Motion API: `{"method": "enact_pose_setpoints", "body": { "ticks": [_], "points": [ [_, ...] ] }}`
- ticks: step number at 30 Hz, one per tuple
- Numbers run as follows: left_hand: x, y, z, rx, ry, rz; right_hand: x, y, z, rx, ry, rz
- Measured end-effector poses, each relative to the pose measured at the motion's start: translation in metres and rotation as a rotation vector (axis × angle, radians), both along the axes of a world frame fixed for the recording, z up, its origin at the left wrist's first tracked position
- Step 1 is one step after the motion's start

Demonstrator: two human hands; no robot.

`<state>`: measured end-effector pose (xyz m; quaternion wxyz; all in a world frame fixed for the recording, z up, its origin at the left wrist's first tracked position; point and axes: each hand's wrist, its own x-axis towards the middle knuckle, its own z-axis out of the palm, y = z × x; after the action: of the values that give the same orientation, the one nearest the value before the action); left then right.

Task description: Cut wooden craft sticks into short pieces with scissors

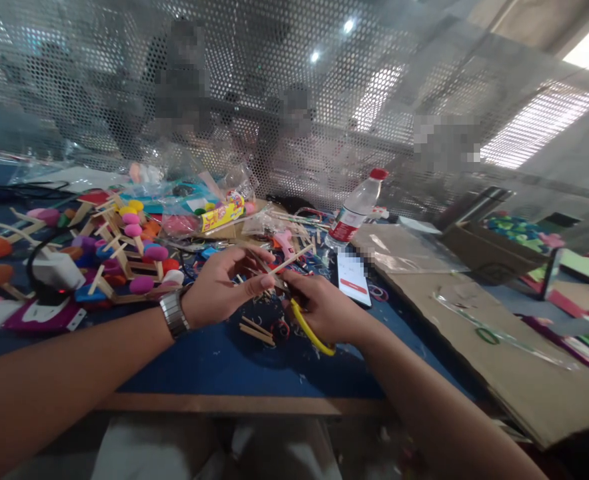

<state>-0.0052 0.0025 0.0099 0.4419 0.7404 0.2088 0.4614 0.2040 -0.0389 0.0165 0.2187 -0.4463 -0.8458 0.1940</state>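
My left hand (224, 287), with a metal watch (174, 313) on its wrist, pinches a thin wooden stick (291, 259) that points up to the right. My right hand (324, 307) is closed round the yellow handles of a pair of scissors (310, 330), whose blades meet the stick near my left fingertips. Both hands hover over a blue table mat (214, 363). A few cut stick pieces (257, 330) lie on the mat just below the hands.
A stick-and-pompom structure (124, 253) and a white glue gun (57, 270) stand at the left. A phone (353, 278), a water bottle (357, 208), cardboard sheets (504, 340) and a box of craft bits (494, 240) lie to the right. Perforated metal screen (294, 87) behind.
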Motion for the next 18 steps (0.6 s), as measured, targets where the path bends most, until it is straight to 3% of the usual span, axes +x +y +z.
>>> {"method": "enact_pose_setpoints", "body": {
  "ticks": [5, 12, 18],
  "points": [
    [0.0024, -0.0009, 0.0005, -0.062, -0.039, 0.02, -0.0026, -0.0002, 0.0024, 0.004, 0.009, -0.041],
    [0.0043, 0.0018, 0.0017, -0.14, -0.113, 0.081, -0.0013, -0.0003, 0.0012, -0.158, 0.147, -0.082],
    [0.0039, 0.0083, 0.0002, -0.238, -0.169, 0.14, 0.0017, 0.0038, -0.0008, -0.123, 0.111, -0.094]
  ]
}}
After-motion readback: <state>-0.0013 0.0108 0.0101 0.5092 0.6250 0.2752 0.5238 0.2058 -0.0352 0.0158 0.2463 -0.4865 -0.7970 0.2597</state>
